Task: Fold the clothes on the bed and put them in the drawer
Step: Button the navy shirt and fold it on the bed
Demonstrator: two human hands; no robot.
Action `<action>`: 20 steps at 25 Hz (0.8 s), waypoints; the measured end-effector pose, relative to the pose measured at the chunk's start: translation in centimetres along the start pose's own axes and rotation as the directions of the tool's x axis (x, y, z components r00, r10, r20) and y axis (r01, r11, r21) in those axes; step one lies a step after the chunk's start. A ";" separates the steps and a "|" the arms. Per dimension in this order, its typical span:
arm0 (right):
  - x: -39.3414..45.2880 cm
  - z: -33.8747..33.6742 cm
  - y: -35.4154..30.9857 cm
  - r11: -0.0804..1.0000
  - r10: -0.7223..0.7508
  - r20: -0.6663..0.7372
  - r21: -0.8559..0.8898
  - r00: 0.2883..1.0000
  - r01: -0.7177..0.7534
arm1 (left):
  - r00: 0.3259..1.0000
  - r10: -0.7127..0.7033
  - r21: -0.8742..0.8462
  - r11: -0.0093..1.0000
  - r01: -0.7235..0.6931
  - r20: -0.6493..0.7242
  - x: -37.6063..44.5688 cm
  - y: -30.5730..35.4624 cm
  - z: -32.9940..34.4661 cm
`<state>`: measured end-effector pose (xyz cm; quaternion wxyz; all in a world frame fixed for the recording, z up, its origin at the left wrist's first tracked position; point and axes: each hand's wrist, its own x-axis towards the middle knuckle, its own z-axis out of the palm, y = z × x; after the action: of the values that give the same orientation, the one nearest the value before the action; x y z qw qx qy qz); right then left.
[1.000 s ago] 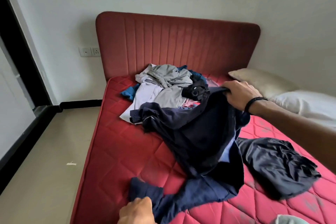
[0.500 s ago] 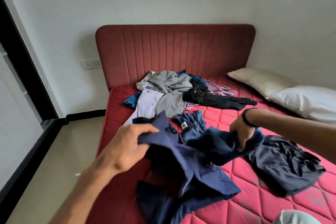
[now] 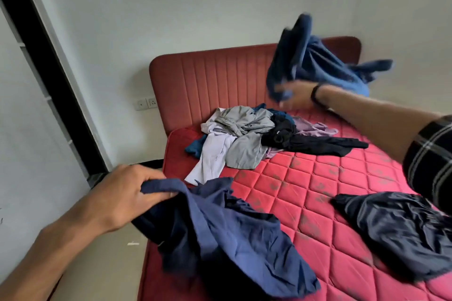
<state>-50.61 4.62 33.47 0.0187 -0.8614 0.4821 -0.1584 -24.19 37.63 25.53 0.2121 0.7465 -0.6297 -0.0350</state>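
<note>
No readable text

Nothing legible shows; the small pale mark on the crumpled black cloth garment [image 3: 278, 132], at 12 o'clock, is blurred.

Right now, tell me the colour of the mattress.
The mattress is red with a quilted diamond pattern, seen in the head view.

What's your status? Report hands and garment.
Left hand grips navy shirt. Right hand holds blue garment aloft. Clothes pile unfolded on bed.
</note>
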 end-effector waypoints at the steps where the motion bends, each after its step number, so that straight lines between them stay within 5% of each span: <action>1: 0.8 2.5 1.4 0.997 -0.073 0.143 0.037 0.987 0.068 | 1.000 0.003 0.001 1.000 -0.003 -0.023 0.5 0.6 -0.2; 3: -1.5 6.5 1.5 0.997 -0.071 0.388 0.020 0.919 0.068 | 0.996 0.021 0.026 0.999 -0.019 -0.090 1.4 1.6 -0.3; 5: -6.4 7.9 -0.8 0.919 -0.232 0.433 0.390 0.871 0.052 | 0.979 0.049 0.077 0.996 -0.035 -0.197 2.4 2.7 0.1; 8: -12.1 6.4 -5.2 0.698 -0.470 0.188 0.677 0.862 0.232 | 0.938 0.127 0.107 0.990 -0.097 -0.323 4.1 5.7 0.7; 10: -14.2 4.6 -8.6 0.711 -0.397 -0.154 0.572 0.905 0.410 | 0.893 0.231 0.087 0.973 -0.214 -0.385 5.6 8.4 0.4; 13: -13.1 2.1 -10.9 0.801 -0.131 -0.484 0.463 0.865 0.380 | 0.778 0.281 0.166 0.960 -0.227 -0.562 7.6 11.7 -3.6; 17: -11.7 2.9 -10.0 0.882 -0.118 -0.251 0.417 0.961 0.217 | 0.641 0.247 0.248 0.965 -0.090 -0.727 8.5 14.2 -12.1; 20: -12.0 2.0 -8.6 0.874 -0.071 -0.275 0.446 0.959 0.193 | 0.579 0.243 0.263 0.963 -0.052 -0.778 7.3 13.2 -17.0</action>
<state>-48.75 18.98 30.12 0.1540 -0.8354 0.3678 -0.3784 -29.42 33.77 47.30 0.3948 0.6442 -0.5259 0.3906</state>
